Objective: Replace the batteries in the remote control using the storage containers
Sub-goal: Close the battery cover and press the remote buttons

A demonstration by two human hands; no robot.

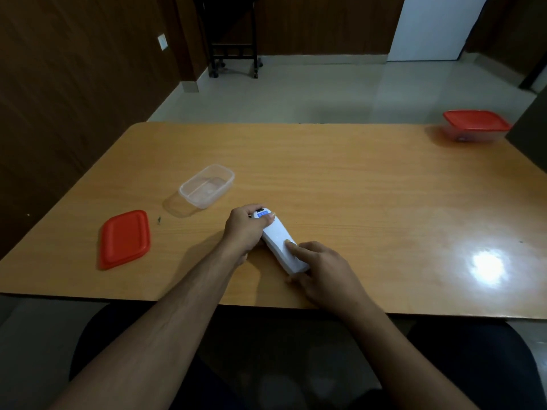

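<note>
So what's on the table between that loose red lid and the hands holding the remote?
Only a small dark speck on bare wood near the red lid; nothing else before the left hand, head view shows.

Lidded container's (473,130) contents too dim and blurred to tell

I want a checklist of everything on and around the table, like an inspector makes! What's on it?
Surface: wooden table, glare patch at right.
Job's things: white remote lying on the table; open clear container; its red lid lying beside it; closed red-lidded container at far right corner.
Clutter: small dark speck near the lid.
Grippers: left hand grips the remote's far end; right hand holds its near end, thumb on top.
Cables: nothing seen.
Surroundings: tiled floor, dark wood walls, wheeled stand, wall socket.
</note>
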